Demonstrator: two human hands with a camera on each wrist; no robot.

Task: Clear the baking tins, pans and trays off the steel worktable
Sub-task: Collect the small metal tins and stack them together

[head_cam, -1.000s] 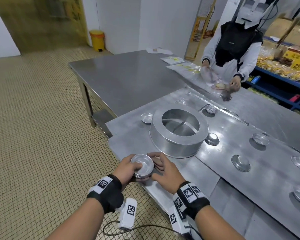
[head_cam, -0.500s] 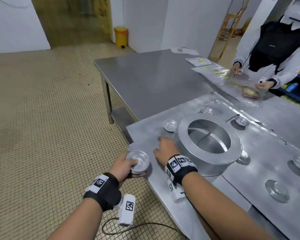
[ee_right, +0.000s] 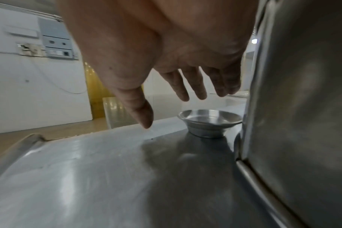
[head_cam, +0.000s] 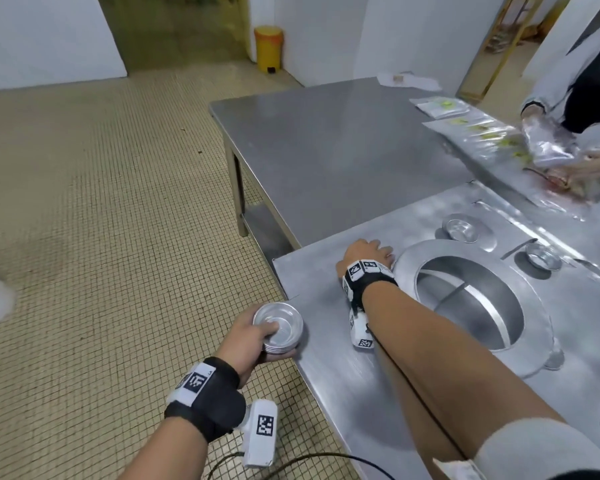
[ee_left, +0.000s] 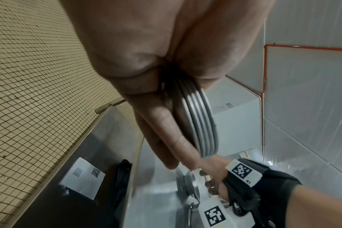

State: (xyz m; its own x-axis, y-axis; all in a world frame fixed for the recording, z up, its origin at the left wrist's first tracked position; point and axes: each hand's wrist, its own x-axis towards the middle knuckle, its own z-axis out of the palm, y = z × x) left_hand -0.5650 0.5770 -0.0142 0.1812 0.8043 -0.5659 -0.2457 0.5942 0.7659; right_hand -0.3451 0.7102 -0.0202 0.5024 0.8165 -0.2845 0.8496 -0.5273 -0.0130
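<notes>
Steel table (head_cam: 343,150) ran far-left to near-right. Flat tray (head_cam: 326,358) lay on its near end. Big ring pan (head_cam: 478,299) sat on tray, right of centre. Two small tins (head_cam: 461,228) stood beyond the pan; another tin (ee_right: 209,121) just left of it. Right hand (head_cam: 368,252) hovered over that tin, fingers (ee_right: 195,86) spread and relaxed, not touching. Left hand (head_cam: 250,341) gripped a stack of tins (head_cam: 279,327) at the tray's near-left edge, thumb inside the top one.

Left hand (head_cam: 248,337) clasped; right hand (head_cam: 366,254) (outstretched)
</notes>
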